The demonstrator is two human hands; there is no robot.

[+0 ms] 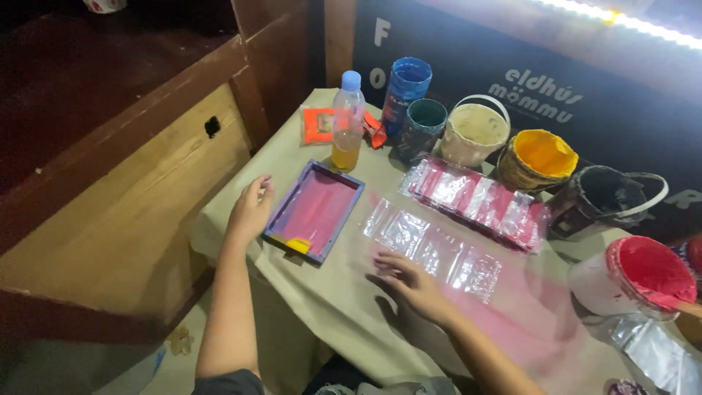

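Head view: the left hand (251, 208), fingers loosely spread, steadies the purple-framed screen (314, 211) near the table's (322, 307) left edge; the right hand (409, 281), flat and empty, presses the clear plastic sheet (435, 249). Smoothing it evenly would probably keep wrinkles out.

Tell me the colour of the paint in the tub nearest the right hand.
Red-pink paint in a white tub, seen clearly in the head view, beyond the right hand.
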